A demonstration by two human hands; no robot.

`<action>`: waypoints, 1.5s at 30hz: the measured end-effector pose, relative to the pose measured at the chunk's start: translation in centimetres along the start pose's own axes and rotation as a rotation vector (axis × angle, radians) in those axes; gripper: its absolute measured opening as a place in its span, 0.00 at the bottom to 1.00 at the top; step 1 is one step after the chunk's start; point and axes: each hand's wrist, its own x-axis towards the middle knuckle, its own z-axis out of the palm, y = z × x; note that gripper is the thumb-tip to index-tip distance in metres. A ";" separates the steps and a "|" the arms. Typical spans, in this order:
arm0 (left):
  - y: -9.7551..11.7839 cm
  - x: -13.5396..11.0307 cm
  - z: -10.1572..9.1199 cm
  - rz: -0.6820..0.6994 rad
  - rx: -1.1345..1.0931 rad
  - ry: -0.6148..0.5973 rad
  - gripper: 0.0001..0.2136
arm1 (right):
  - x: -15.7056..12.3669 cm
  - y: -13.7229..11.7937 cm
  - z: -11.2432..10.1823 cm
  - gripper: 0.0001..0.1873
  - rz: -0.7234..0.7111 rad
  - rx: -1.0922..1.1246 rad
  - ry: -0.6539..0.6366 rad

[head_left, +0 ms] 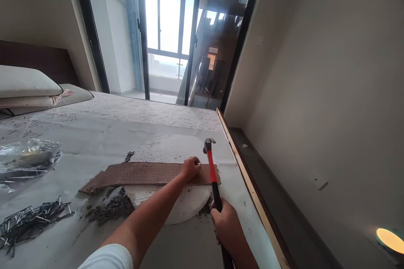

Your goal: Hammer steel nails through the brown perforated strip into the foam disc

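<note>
My left hand [190, 167] is pinched on a small nail, held upright on the right part of a brown perforated strip [142, 174]. The strip lies across a white round foam disc [172, 151]. My right hand [226, 223] grips the black end of a red-handled hammer [213, 172]. The hammer's steel head is raised just right of the nail, a little above the strip.
A pile of loose nails [31, 217] lies at the left on the covered bed. A clear plastic bag [28, 156] sits further back, and dark debris [109, 209] lies beside the disc. Pillows [28, 86] lie far left. The bed's wooden edge [252, 193] runs along the right.
</note>
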 end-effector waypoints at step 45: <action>-15.4 -30.9 -19.8 -0.388 0.529 -0.257 0.07 | -1.2 4.1 1.0 0.07 0.278 0.567 -0.207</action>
